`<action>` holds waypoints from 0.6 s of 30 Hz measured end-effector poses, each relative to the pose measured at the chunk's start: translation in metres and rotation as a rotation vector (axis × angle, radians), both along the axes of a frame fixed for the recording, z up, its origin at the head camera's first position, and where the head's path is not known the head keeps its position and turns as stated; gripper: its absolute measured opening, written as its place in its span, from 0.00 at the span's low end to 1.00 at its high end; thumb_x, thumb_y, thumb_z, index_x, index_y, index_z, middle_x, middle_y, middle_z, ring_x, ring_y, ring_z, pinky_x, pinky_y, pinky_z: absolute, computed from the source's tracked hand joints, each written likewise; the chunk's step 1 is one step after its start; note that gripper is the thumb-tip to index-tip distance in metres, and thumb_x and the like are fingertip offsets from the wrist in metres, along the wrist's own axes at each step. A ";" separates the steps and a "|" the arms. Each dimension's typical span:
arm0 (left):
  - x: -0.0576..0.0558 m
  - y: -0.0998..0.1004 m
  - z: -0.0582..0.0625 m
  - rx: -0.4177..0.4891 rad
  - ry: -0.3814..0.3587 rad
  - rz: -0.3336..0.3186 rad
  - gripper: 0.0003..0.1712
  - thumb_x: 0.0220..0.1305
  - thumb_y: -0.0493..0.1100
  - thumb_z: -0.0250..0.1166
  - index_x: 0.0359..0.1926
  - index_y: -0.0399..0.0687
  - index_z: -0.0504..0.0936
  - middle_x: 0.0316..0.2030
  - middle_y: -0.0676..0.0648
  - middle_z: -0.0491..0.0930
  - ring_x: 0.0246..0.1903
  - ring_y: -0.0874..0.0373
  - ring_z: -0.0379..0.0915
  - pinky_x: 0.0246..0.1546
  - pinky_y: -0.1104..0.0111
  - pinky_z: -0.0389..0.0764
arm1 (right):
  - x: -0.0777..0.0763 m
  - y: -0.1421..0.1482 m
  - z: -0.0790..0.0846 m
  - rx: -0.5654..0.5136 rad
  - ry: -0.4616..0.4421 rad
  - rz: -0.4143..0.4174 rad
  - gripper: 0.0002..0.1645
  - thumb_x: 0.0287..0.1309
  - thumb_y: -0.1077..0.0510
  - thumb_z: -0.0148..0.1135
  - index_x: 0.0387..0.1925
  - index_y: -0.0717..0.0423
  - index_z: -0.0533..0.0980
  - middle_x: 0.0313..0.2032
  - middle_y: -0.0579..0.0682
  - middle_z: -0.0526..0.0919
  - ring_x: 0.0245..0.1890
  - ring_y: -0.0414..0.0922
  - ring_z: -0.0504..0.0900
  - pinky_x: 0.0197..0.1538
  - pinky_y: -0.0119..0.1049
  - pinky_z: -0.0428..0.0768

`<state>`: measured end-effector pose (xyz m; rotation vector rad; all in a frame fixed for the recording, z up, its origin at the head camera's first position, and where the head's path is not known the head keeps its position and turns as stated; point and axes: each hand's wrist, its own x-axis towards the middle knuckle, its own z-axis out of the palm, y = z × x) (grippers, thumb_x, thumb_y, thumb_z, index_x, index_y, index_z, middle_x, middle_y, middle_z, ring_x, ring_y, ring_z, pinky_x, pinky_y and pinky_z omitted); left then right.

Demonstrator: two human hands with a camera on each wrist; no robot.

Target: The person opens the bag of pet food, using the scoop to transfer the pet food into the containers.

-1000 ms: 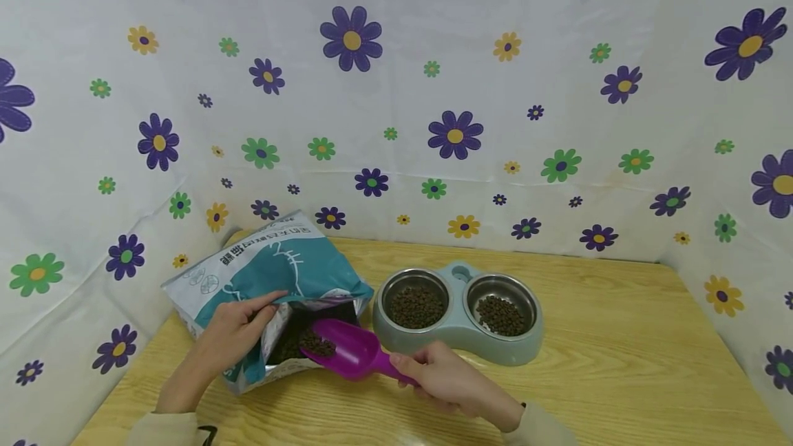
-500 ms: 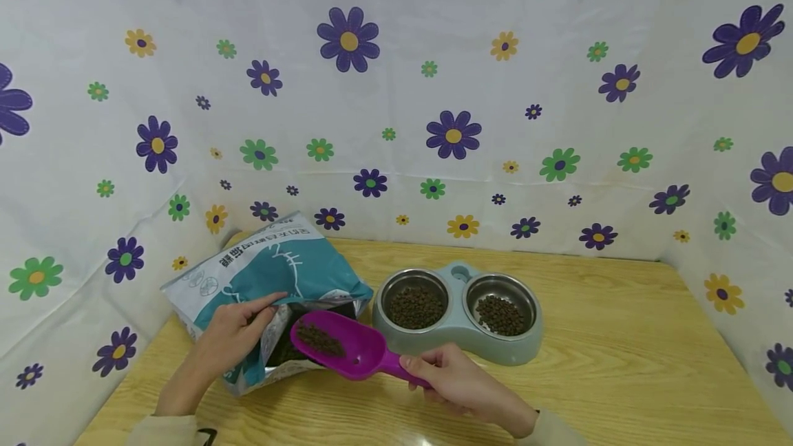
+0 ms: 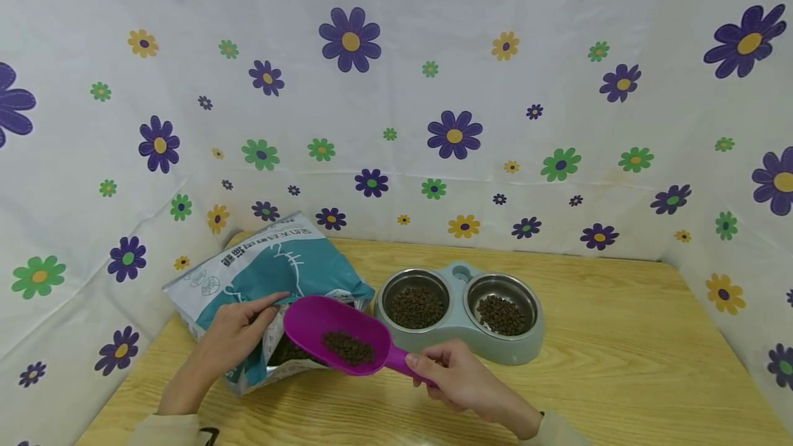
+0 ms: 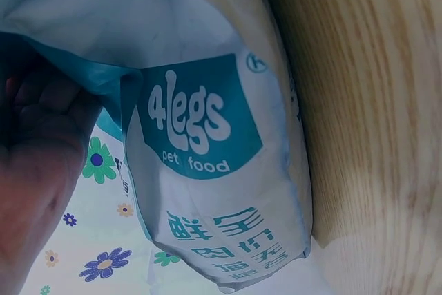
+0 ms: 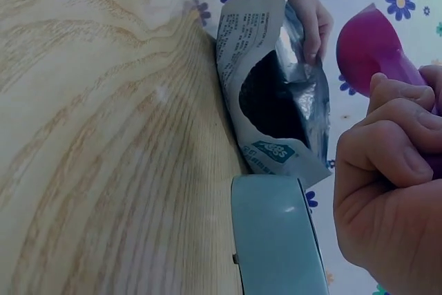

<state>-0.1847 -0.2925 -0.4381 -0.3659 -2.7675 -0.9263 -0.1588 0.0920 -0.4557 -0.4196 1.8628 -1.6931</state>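
In the head view, my right hand (image 3: 461, 378) grips the handle of a magenta scoop (image 3: 316, 325). Brown kibble (image 3: 348, 347) lies in the scoop's hollow, near the handle end. The scoop hangs just in front of the open mouth of a teal and white pet food bag (image 3: 310, 257), which lies on its side. My left hand (image 3: 229, 336) holds the upper edge of that mouth, thumb inside and fingers on top. The left wrist view shows the bag's printed side (image 4: 200, 122). From the right wrist, the dark opening (image 5: 269, 98) is visible, with the scoop (image 5: 376, 50) raised apart from it.
Right of the bag stands a pale blue double feeder (image 3: 458, 325) with two steel bowls. Kibble fills much of the left bowl (image 3: 416, 307); a smaller heap sits in the right bowl (image 3: 502, 315). A flowered cloth (image 3: 396, 88) hangs around the wooden table (image 3: 619, 349).
My right hand has drawn the scoop out of the bag and lifted it, tilting it back. Its kibble has slid toward the handle. The left hand and bag stay put.
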 end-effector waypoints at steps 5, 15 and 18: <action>0.000 0.000 0.000 0.005 0.013 -0.004 0.19 0.79 0.40 0.53 0.61 0.50 0.85 0.11 0.62 0.56 0.11 0.71 0.46 0.12 0.71 0.59 | -0.001 0.005 0.002 0.019 0.032 -0.005 0.31 0.71 0.42 0.60 0.33 0.70 0.79 0.14 0.43 0.66 0.12 0.36 0.54 0.15 0.28 0.55; 0.000 0.001 -0.002 -0.014 0.031 -0.005 0.18 0.78 0.42 0.55 0.61 0.51 0.85 0.11 0.62 0.55 0.11 0.72 0.44 0.13 0.72 0.59 | -0.003 0.039 0.001 0.088 0.065 -0.040 0.30 0.73 0.43 0.59 0.34 0.71 0.78 0.14 0.41 0.64 0.12 0.35 0.53 0.15 0.28 0.56; 0.000 0.001 -0.002 -0.013 0.011 0.010 0.19 0.79 0.42 0.54 0.61 0.51 0.85 0.11 0.62 0.56 0.11 0.70 0.45 0.14 0.72 0.59 | -0.004 0.053 0.002 0.127 0.076 -0.064 0.31 0.73 0.43 0.59 0.35 0.73 0.77 0.14 0.42 0.64 0.12 0.36 0.53 0.15 0.28 0.56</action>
